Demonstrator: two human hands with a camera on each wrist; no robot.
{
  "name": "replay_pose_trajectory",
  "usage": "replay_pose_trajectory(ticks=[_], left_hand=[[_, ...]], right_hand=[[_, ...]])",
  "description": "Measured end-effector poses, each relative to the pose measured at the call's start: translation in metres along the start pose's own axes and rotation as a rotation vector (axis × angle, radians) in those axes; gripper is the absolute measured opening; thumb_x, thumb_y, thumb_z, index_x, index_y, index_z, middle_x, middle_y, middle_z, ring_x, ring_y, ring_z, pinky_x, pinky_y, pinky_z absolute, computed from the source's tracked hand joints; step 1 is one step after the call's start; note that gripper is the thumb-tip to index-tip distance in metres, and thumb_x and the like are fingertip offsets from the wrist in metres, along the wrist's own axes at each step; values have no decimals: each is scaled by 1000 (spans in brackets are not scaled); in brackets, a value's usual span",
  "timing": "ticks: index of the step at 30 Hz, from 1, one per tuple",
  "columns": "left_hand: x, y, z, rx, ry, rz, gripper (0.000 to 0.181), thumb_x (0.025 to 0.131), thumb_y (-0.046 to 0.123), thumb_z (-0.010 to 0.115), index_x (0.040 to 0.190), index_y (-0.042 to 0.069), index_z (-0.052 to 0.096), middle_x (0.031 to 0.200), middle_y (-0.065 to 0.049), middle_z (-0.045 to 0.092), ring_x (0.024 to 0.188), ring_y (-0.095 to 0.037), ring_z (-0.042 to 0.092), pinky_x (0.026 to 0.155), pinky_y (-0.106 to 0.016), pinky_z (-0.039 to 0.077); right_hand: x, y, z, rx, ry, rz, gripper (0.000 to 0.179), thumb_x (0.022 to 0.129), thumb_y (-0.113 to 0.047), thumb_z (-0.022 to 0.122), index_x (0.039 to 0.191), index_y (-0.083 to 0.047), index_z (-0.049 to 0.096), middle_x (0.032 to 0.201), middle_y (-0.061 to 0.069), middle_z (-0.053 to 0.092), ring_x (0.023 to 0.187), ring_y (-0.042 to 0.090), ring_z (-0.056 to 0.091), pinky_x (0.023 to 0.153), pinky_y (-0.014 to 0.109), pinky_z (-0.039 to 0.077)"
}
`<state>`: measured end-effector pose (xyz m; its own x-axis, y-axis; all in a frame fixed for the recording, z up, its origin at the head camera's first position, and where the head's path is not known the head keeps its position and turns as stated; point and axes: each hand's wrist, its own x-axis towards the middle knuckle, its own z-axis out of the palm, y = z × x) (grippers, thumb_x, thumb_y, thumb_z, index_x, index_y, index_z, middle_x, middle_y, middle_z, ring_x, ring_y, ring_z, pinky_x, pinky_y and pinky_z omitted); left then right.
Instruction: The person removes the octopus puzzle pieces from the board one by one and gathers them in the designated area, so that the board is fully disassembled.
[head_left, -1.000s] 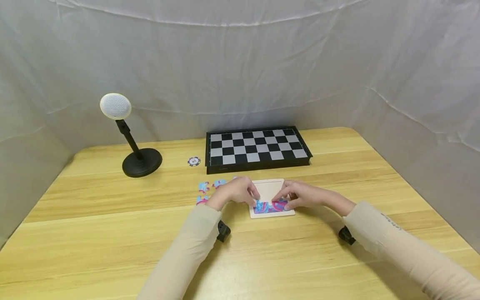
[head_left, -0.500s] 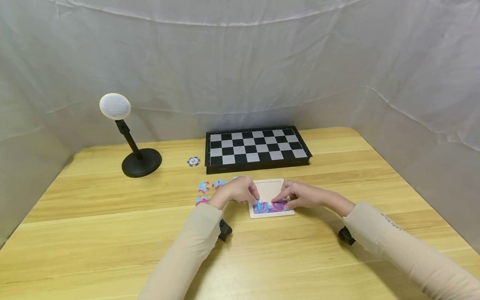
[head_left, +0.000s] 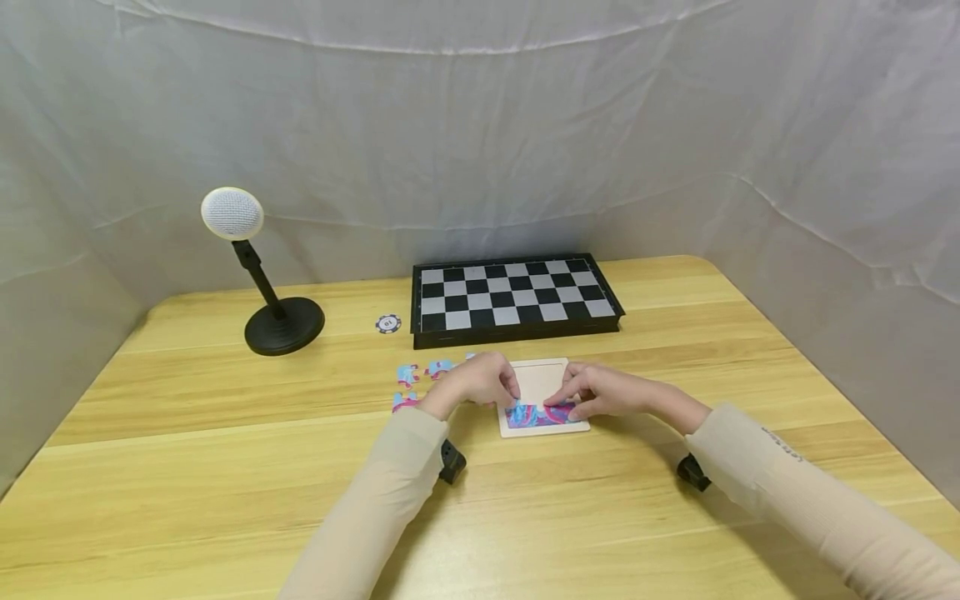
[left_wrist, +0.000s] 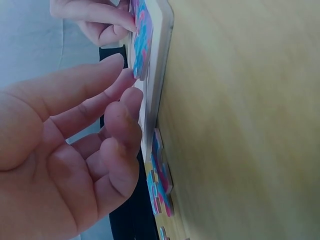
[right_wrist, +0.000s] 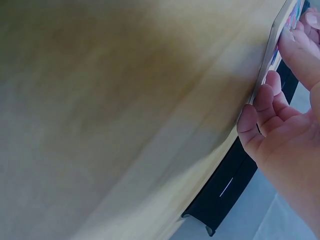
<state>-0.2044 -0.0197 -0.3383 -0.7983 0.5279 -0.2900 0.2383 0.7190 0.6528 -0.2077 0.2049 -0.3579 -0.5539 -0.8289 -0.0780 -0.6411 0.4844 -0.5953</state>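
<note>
A pale puzzle tray (head_left: 542,382) lies on the table, its near part filled with joined blue, pink and purple puzzle pieces (head_left: 531,417). My left hand (head_left: 480,382) reaches to the left end of these pieces. In the left wrist view, its index fingertip touches the end of the puzzle pieces (left_wrist: 143,42), while the thumb tip shows slightly apart and the other fingers curl loosely. From the right, my right hand (head_left: 603,390) rests thumb and index fingertips on the pieces. Its remaining fingers lie beside the tray edge in the right wrist view.
Several loose puzzle pieces (head_left: 407,375) lie left of the tray, partly hidden by my left hand. Behind stands a black-and-white folding chessboard (head_left: 517,293), with a poker chip (head_left: 387,323) beside it. A round white-topped microphone-like object (head_left: 232,214) rises on a black stand (head_left: 285,325).
The left hand and wrist have shifted very slightly to the right. My right hand, the tray and its pieces look the same.
</note>
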Motion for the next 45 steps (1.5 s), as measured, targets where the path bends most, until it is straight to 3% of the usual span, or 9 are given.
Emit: replay_pose_trajectory(ticks=[22, 39, 45], left_hand=[[0, 4, 0, 21, 18, 8, 7, 76, 0, 65, 73, 2, 59, 63, -1, 52, 49, -10, 42, 44, -18, 33], [0, -5, -1, -193, 50, 28, 12, 75, -5, 64, 69, 3, 58, 63, -7, 59, 51, -18, 57, 45, -20, 41], [-3, -8, -6, -214, 52, 42, 3, 78, -2, 63, 77, -2, 60, 64, -8, 60, 54, -19, 57, 45, -21, 39]], right_hand=[[2, -2, 1, 74, -13, -27, 22, 79, 1, 63, 100, -4, 68, 84, -1, 46, 73, 15, 40, 61, 21, 37], [1, -1, 1, 93, -25, -10, 22, 79, 1, 63, 101, -4, 68, 84, 0, 46, 70, 14, 40, 60, 20, 35], [2, -2, 1, 70, -12, -2, 27, 78, 1, 64, 104, -4, 66, 85, 0, 48, 71, 12, 42, 62, 21, 39]])
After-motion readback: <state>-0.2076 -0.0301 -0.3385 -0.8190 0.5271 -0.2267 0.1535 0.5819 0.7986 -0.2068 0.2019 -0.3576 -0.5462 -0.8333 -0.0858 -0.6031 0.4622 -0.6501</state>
